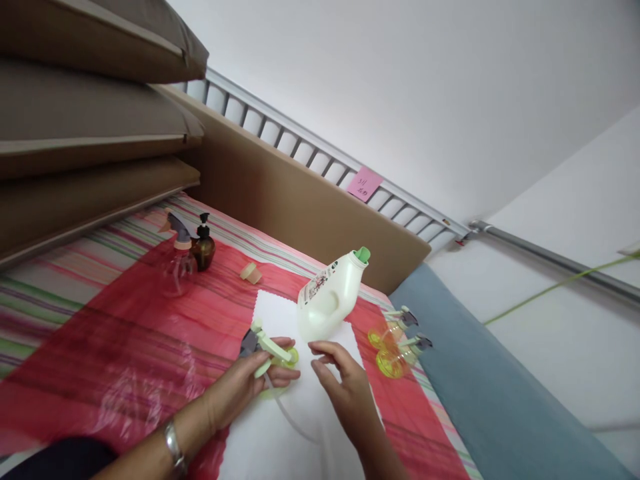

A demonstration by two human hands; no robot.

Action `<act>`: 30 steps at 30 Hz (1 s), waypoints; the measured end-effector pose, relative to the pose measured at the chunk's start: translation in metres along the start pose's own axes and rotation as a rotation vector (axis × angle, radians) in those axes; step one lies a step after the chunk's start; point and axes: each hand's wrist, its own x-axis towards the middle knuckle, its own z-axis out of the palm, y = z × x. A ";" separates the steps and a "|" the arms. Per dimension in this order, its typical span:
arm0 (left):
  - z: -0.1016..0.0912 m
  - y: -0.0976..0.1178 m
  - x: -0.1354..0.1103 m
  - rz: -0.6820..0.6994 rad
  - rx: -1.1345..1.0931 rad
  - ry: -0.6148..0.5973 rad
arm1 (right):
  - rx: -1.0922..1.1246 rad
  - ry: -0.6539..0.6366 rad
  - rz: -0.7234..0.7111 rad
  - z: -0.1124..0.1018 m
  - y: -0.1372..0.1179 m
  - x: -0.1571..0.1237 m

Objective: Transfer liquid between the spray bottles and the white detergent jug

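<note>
My left hand (260, 377), a silver bangle on its wrist, is closed round a pale green trigger spray head (273, 348) with a grey part at its back. A thin clear tube (293, 419) curves down from the spray head over a white cloth (277, 305) with a scalloped edge. Something yellow-green and round (289, 358) shows by the left fingers; I cannot tell what it belongs to. My right hand (345, 383) is open, its thumb and fingers apart, just right of the spray head. Behind the hands a white jug (327, 303) with a green mouth stands uncapped on the cloth.
Two spray bottles with yellow bottoms (390, 363) stand at right. At left are a clear pink spray bottle (179, 270) and a brown pump bottle (203, 252). A beige cap (251, 273) lies on red plastic sheeting (220, 293). Cushions (100, 110) are stacked upper left; a cardboard panel (280, 200) stands behind.
</note>
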 end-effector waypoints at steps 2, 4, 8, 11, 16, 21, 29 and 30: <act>-0.002 -0.002 0.000 0.015 -0.005 -0.025 | 0.010 -0.063 -0.023 0.005 -0.016 0.011; -0.003 -0.004 0.000 0.039 -0.012 -0.032 | 0.009 -0.114 -0.060 0.011 -0.032 0.020; 0.004 -0.004 0.001 0.080 0.007 0.003 | -0.005 -0.204 -0.056 0.023 -0.062 0.031; 0.011 -0.002 0.003 0.103 0.010 0.039 | -0.073 -0.251 -0.013 0.033 -0.075 0.039; 0.005 -0.007 0.004 0.101 0.044 0.069 | -0.098 -0.311 -0.027 0.050 -0.073 0.054; -0.007 -0.009 0.005 0.069 0.071 -0.073 | 0.066 -0.152 0.054 0.028 -0.066 0.060; -0.010 -0.001 0.004 0.021 0.131 -0.101 | 0.282 0.604 -0.015 -0.055 -0.060 0.046; -0.011 -0.002 0.005 0.023 0.128 -0.105 | 0.314 0.680 -0.035 -0.056 -0.057 0.043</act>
